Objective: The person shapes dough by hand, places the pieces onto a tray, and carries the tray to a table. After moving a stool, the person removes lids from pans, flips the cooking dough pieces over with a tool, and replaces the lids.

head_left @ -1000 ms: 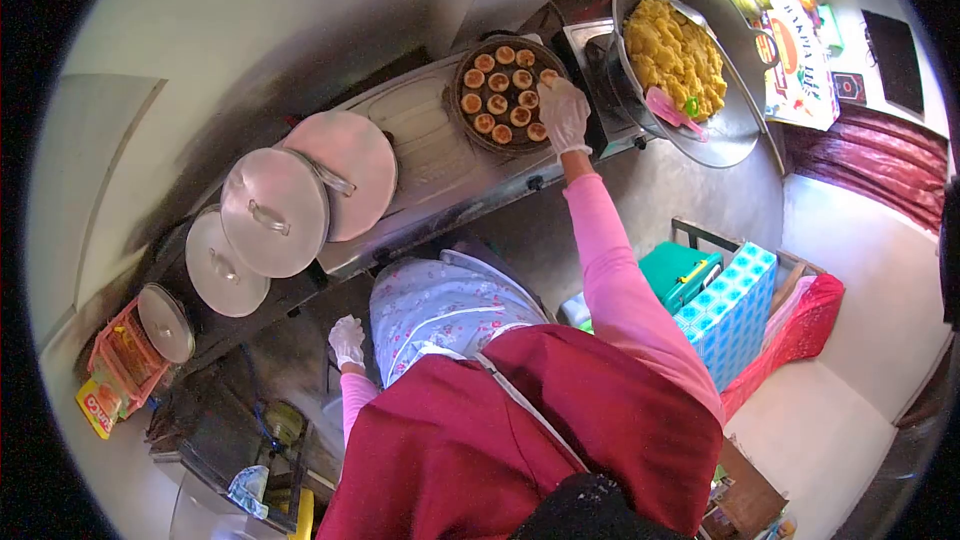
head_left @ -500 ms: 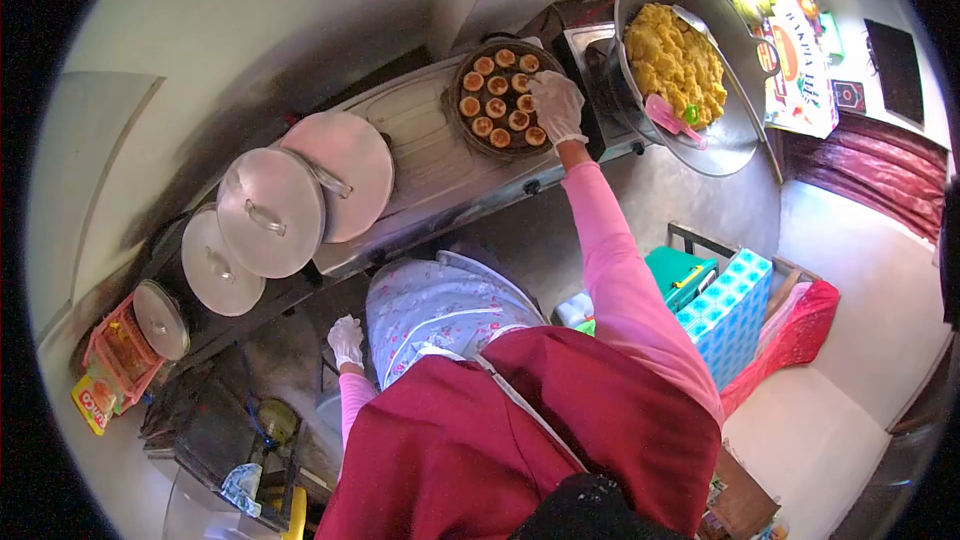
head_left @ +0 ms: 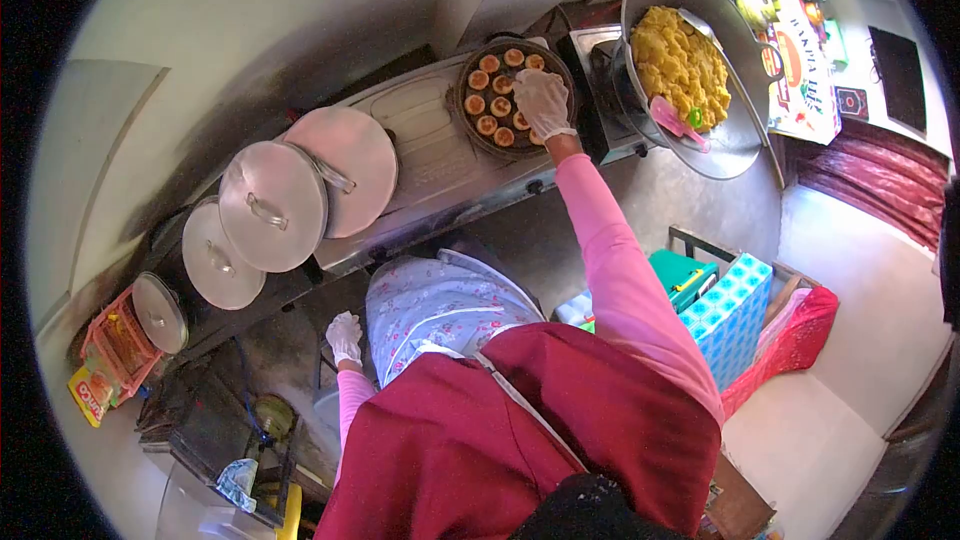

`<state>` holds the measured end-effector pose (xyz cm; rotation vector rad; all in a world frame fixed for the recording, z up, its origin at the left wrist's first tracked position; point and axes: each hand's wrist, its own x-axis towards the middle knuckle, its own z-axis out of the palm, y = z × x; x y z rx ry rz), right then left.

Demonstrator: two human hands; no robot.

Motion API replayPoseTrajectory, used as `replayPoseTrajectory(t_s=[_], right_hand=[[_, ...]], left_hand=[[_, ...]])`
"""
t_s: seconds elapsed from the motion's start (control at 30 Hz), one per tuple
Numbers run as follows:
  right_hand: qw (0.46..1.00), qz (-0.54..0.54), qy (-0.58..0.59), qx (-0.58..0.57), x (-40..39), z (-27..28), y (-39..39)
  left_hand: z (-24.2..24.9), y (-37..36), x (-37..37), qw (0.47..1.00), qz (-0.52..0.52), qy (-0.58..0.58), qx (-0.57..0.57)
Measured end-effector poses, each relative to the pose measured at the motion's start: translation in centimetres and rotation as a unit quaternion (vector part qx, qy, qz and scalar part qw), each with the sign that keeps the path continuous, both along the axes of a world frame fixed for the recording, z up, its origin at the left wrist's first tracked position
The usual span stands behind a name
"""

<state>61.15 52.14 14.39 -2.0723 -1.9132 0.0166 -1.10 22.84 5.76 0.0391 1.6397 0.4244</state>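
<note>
Round browned pastries sit spaced apart in a dark round pan on the stove counter. My right hand, in a clear plastic glove, reaches over the pan's right part and covers some of the pastries. Its fingers are drawn together and point down; whatever lies under their tips is hidden. Low at my left side, beside the floral apron, hangs my gloved left hand. Its fingers are loosely bent and partly apart, with nothing visible in them.
A big metal wok of yellow mash stands right of the pan, a pink spatula in it. Several metal lids line the counter's left. A blue patterned box stands behind my right arm.
My right hand has shifted slightly left and lower over the pan, covering different pastries. My left hand stays at my side. The whole view has tilted a little.
</note>
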Motion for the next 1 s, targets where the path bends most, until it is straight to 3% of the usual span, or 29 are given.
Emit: replayPoseTrajectory(t_s=[0.07,0.13,0.2,0.23,0.27,0.33,0.4,0.47,0.5,0.53,0.6,0.63,0.73,0.87,1.0], right_hand=[[0.997,-0.022,-0.048,-0.052,-1.4,5.2,0.3],[0.991,0.047,-0.071,0.099,-0.4,4.0,-0.4],[0.991,0.027,-0.060,0.119,0.9,3.8,-1.4],[0.997,-0.029,-0.037,0.062,0.8,6.1,-2.0],[0.996,-0.084,-0.015,0.003,0.5,8.1,-3.0],[0.973,-0.187,0.132,-0.009,1.2,10.5,-5.8],[0.959,-0.223,0.156,-0.073,2.4,9.5,-8.1],[0.980,-0.141,-0.013,-0.143,1.3,11.9,-10.5],[0.979,-0.150,0.126,-0.059,1.5,9.4,-12.2],[0.981,-0.146,0.107,-0.071,1.0,9.8,-12.5],[0.983,-0.137,0.072,-0.096,-0.4,10.2,-13.4],[0.996,-0.049,-0.029,-0.061,-0.1,8.9,-13.5],[0.983,-0.154,0.039,-0.095,-1.5,8.6,-13.3],[0.985,-0.124,0.016,-0.122,-2.2,9.3,-13.2],[0.995,-0.089,-0.017,-0.044,-1.8,9.5,-12.6]], left_hand=[[-0.1,-0.2,-0.2,1.000,0.002,-0.009,0.009],[-0.5,-0.4,-0.1,0.999,0.031,-0.029,0.032],[0.8,0.0,0.2,0.998,0.041,-0.023,0.030],[1.5,0.1,0.3,0.998,0.045,-0.019,0.028],[1.6,-0.4,0.1,0.998,-0.011,0.018,0.061],[1.4,-1.0,0.0,0.974,-0.168,0.087,0.123],[1.3,-1.2,-0.4,0.887,-0.398,0.167,0.166],[1.5,-1.1,-0.2,0.901,-0.383,0.173,0.110],[2.3,-0.7,0.6,0.962,-0.232,0.137,0.038],[2.7,-0.3,1.3,0.992,-0.072,0.097,-0.036],[3.5,0.5,2.1,0.976,-0.177,0.128,-0.007],[3.8,0.9,2.3,0.963,-0.228,0.144,0.008],[4.4,1.8,2.3,0.998,-0.030,0.015,0.047],[2.7,2.7,1.3,0.999,0.018,0.018,0.030],[2.0,2.3,1.1,0.999,0.011,0.024,0.035]])
